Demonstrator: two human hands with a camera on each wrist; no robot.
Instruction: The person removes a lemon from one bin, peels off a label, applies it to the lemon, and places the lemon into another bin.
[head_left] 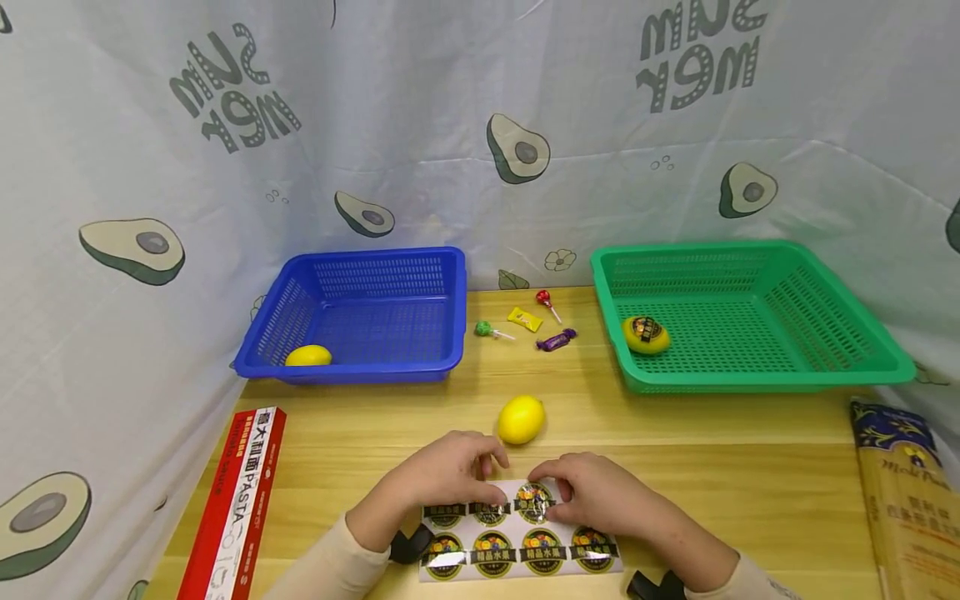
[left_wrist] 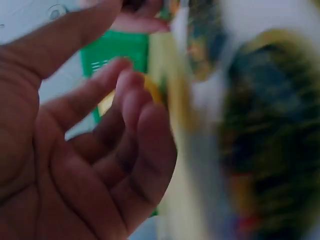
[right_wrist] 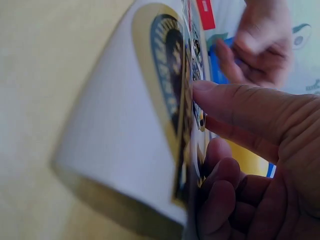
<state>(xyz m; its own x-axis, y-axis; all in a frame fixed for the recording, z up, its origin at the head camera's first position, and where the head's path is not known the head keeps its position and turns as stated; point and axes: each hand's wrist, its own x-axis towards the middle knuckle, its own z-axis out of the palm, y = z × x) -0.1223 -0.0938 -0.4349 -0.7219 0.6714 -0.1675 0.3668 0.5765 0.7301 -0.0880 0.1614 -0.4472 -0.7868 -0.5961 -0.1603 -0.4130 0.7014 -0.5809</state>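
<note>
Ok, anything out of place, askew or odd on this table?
Mildly. The sticker sheet is bent up at its far edge where both hands pinch it, left hand and right hand. One lemon in the green basket carries a sticker; the lemon on the table shows none. Candies lie loose between the baskets.

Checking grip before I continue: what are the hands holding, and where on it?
Both the left hand and right hand pinch the sticker sheet at its far edge, lifting that edge.
</note>
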